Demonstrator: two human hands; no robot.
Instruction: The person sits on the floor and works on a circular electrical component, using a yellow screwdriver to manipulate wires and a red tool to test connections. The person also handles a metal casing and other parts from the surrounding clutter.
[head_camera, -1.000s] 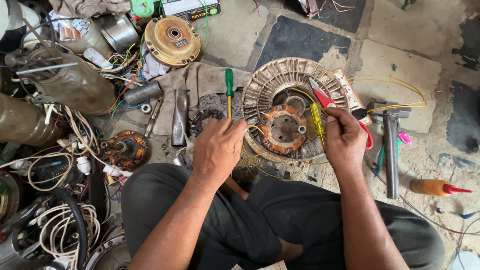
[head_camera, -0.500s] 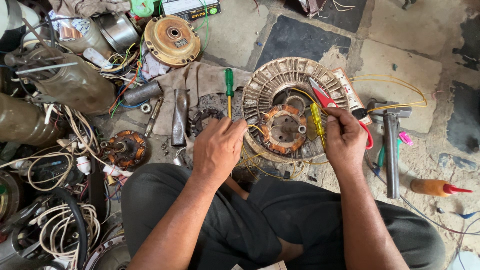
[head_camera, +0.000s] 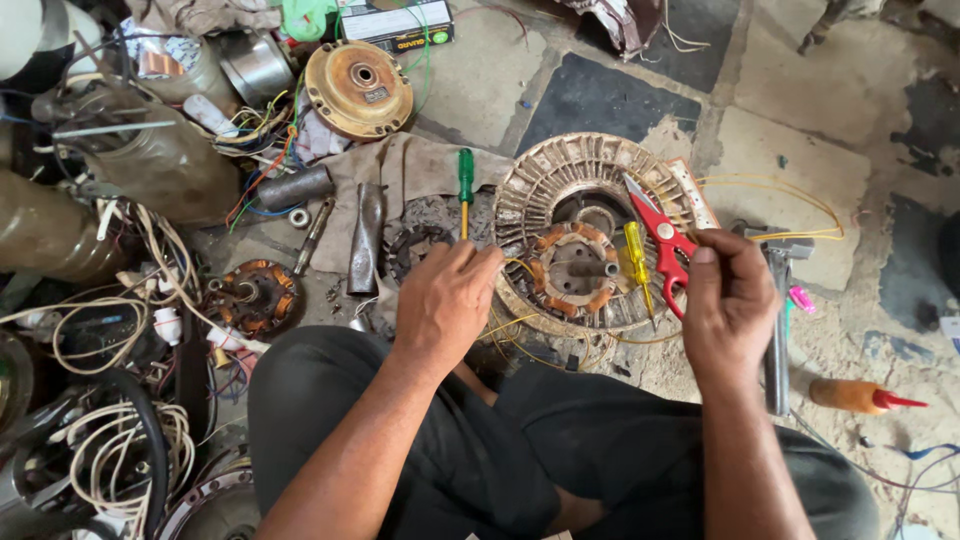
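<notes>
- Motor (head_camera: 590, 235), centre frame on the floor: heavy, rigid; lift it by the rim.
- Yellow wire (head_camera: 515, 325): thin, springy, breakable; pinch it lightly.
- Your left hand (head_camera: 445, 300): fingers curled closed around the wire.
- Your right hand (head_camera: 730, 300): fingers closed; contents hidden.

likely repair workshop (motor parts (head_camera: 357, 88), wires (head_camera: 120, 440))

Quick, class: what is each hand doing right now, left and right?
Left hand: closed, fingers curled near the motor winding; what it grips cannot be told.
Right hand: closed beside the red scissors; whether it holds them cannot be told.
</notes>
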